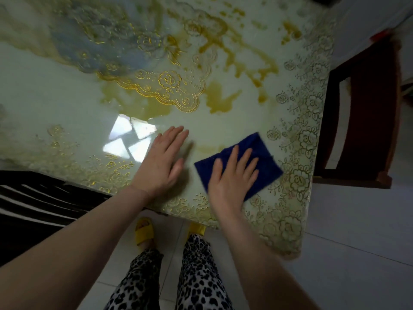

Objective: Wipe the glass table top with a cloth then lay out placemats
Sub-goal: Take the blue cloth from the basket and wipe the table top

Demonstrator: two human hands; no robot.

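Note:
A dark blue cloth (257,153) lies flat on the glossy table top (67,104) near the front right corner. My right hand (232,177) presses down on the cloth with straight, spread fingers. My left hand (163,159) rests flat on the bare table surface just left of the cloth, fingers straight and together. A clear gold-patterned lace placemat (169,86) lies on the table beyond the hands. The table top has a pale green and gold marbled look with a gold floral lace border.
A dark wooden chair (366,113) stands off the table's right edge. A black-and-white striped seat or cushion (33,198) sits at the table's front left. White floor tiles (357,253) lie below, with my legs and yellow slippers (144,229) close to the front edge.

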